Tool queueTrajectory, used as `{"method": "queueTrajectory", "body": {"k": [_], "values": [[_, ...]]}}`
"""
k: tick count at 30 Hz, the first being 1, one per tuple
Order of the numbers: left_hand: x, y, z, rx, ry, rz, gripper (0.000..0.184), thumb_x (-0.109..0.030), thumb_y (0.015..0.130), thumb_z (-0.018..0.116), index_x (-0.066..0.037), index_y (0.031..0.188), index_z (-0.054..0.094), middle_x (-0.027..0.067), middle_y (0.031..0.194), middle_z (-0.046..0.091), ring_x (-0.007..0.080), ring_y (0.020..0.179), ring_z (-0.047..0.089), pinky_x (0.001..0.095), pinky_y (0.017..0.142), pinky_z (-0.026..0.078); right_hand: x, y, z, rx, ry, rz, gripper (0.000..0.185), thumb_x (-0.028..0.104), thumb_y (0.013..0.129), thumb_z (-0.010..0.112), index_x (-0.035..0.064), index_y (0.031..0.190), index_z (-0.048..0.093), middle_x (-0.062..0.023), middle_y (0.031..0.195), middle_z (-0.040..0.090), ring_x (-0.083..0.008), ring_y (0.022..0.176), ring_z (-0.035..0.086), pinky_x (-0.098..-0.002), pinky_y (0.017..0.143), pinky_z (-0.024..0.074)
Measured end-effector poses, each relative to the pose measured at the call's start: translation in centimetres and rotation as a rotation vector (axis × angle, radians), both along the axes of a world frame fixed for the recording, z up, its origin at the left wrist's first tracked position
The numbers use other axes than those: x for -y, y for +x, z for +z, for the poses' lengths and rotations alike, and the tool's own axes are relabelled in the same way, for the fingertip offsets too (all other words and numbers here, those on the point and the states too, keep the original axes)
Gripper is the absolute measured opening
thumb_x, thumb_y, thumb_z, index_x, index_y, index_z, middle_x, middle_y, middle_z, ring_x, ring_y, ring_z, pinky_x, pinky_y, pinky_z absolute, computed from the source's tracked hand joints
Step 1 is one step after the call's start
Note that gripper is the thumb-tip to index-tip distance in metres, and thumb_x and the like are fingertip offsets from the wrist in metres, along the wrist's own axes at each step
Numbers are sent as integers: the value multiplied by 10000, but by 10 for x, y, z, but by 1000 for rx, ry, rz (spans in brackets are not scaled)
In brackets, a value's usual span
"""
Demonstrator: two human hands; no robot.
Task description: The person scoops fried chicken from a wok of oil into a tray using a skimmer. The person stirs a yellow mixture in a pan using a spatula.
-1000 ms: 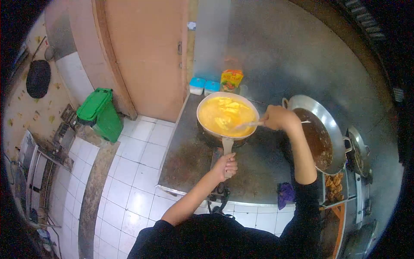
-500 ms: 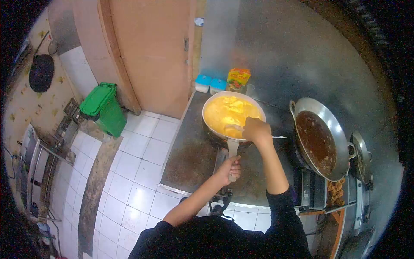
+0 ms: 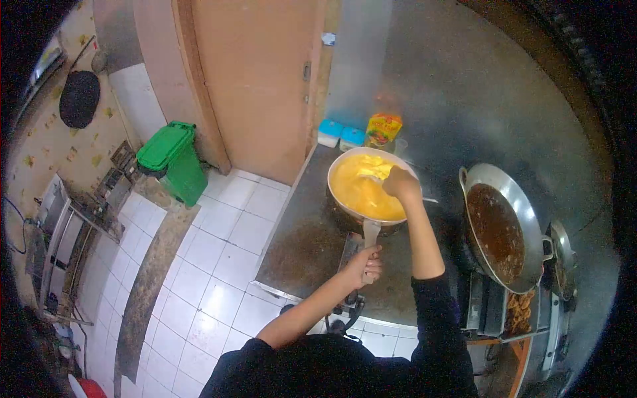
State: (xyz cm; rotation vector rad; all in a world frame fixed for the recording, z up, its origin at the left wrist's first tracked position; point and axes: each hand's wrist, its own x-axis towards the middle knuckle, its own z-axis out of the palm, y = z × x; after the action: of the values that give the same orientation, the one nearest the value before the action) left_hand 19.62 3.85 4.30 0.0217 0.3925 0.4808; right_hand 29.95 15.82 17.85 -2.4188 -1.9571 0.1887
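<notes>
A light-rimmed frying pan [image 3: 334, 197] sits over the stove and holds a yellow, egg-like mixture [image 3: 361, 192], partly set in folds. My left hand [image 3: 363, 267] is closed around the pan's pale handle [image 3: 372, 232]. Over the right half of the pan, my right hand [image 3: 403, 184] grips what looks like a spoon [image 3: 431, 200]; its thin handle end sticks out to the right. The spoon's pale head dips into the yellow mixture, left of my fingers. My fingers hide the middle of the spoon.
To the right stands a large wok [image 3: 517, 192] of dark oil, with fried food [image 3: 518, 312] in a tray below it. Blue-lidded tubs [image 3: 341, 134] and a yellow packet [image 3: 383, 129] line the back wall. A green bin [image 3: 174, 162] stands by the door [image 3: 255, 86].
My right hand and the spoon have moved farther back across the pan, stirring the mixture into new folds. My left hand stays on the handle. The whole view has shifted slightly.
</notes>
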Motion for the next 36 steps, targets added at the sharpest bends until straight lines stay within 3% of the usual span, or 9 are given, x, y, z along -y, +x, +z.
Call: {"method": "queueTrajectory", "body": {"k": [8,10,13,16,17,20,25,35,36], "values": [[-3,1,-2,76,28,-42,238,-237,765,502,-143,588,374,-64,407,262,40,318,229,183,293,189,14,33,42,-63,63,-28,397,300,679,532,-36,889,554,-210,900,542,-313,865,529,-366,737,417],[-5,2,-6,99,18,-58,241,-240,766,501,-142,589,372,-64,406,261,40,317,228,181,292,189,32,37,58,-29,148,-11,351,317,669,561,29,868,592,-209,850,557,-305,808,554,-353,711,428],[-6,3,-10,127,-3,-71,251,-241,775,489,-140,575,375,-61,398,262,41,310,227,177,282,196,57,40,74,27,-42,117,273,301,678,559,93,846,615,-187,710,581,-272,670,583,-346,595,442],[-6,2,-6,127,-11,-67,259,-235,781,480,-139,562,381,-56,391,267,41,302,231,173,271,202,82,29,82,-21,-187,164,255,278,684,551,63,802,619,-169,603,568,-245,543,569,-342,505,428],[-5,2,-4,118,-9,-64,256,-232,781,480,-139,564,382,-55,390,270,42,301,233,173,269,202,84,27,77,-1,-191,194,278,269,684,545,3,741,602,-159,544,546,-229,462,533,-337,452,409],[-5,3,-5,80,-20,-48,255,-227,778,485,-139,565,376,-54,390,271,43,296,235,177,260,196,73,23,45,-7,-170,144,312,272,685,528,-37,684,572,-166,536,540,-237,466,533,-337,460,412],[-4,1,-4,33,21,-41,240,-247,770,495,-142,592,373,-60,412,257,46,314,231,180,288,189,47,2,17,1,-68,205,287,228,674,492,-35,757,572,-228,714,562,-289,614,576,-345,554,440],[-3,3,1,-77,18,-8,261,-251,754,510,-148,573,353,-57,392,252,47,288,226,190,249,190,6,-33,20,-38,-158,153,304,145,670,457,-58,894,492,-197,691,573,-227,538,570,-331,503,432],[-3,3,1,-75,20,-2,261,-251,754,510,-148,573,353,-57,392,252,47,288,226,190,249,190,0,-34,18,-34,-168,111,353,249,686,494,-24,909,517,-189,817,558,-259,705,554,-353,615,432]]}}
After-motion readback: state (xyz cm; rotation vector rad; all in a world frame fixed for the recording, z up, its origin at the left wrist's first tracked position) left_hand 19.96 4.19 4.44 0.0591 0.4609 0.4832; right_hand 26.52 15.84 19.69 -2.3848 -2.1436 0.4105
